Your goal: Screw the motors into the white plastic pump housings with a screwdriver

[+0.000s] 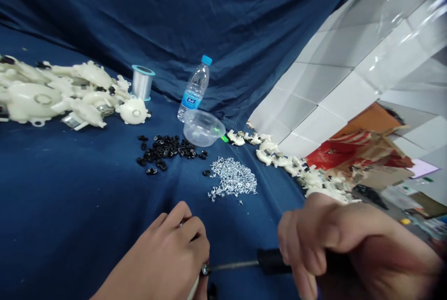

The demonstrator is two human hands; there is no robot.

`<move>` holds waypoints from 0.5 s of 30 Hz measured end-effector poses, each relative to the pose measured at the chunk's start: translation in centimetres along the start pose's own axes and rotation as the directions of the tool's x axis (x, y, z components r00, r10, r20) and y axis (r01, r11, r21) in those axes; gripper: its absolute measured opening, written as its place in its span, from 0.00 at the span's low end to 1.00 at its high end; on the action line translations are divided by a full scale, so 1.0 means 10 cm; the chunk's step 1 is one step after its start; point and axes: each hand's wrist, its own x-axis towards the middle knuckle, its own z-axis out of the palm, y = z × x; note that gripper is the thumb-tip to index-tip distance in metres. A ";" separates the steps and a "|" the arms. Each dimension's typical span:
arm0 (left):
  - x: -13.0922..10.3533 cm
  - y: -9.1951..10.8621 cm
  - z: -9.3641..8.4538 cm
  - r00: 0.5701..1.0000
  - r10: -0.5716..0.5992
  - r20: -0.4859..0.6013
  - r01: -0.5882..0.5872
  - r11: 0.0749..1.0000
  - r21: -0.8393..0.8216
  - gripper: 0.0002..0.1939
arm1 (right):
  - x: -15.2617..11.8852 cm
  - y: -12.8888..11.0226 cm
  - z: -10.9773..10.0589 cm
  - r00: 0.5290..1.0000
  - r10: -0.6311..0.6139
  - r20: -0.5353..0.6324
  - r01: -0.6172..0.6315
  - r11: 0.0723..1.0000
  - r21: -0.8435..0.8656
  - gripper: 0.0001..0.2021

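My left hand (171, 249) is closed around a cream plastic part (194, 289), most of it hidden under the fingers and cut off by the lower edge. A shiny screw (205, 269) shows at the fingertips. From the right, my right hand (324, 239) is wrapped round the black handle of a screwdriver (274, 261). The screwdriver's thin shaft lies level, and its tip meets the screw head. Beyond the hands lies a pile of silver screws (234, 178). Left of it is a heap of small black plastic pieces (164, 149).
A clear plastic bowl (199, 138) stands behind the heaps, beside a water bottle (194, 88). A spool of clear line (142, 82) is farther left. Cream plastic housings (38, 100) pile up at left; more cream parts (279, 156) line the right edge, near white boxes (328, 76).
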 end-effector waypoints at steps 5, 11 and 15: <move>-0.02 0.00 -0.03 1.000 0.000 -0.030 0.001 1.000 0.028 0.10 | 0.00 -0.02 0.04 0.990 0.116 0.077 -0.137 0.907 0.397 0.19; -0.03 0.04 -0.06 0.994 0.051 -0.097 -0.042 0.995 0.095 0.09 | 0.13 -0.16 0.04 0.885 0.198 0.422 -0.380 0.830 0.408 0.18; -0.11 -0.16 0.05 0.976 0.170 -0.137 -0.151 0.979 0.135 0.09 | 0.15 -0.12 0.12 0.922 0.125 0.365 -0.275 0.876 0.395 0.18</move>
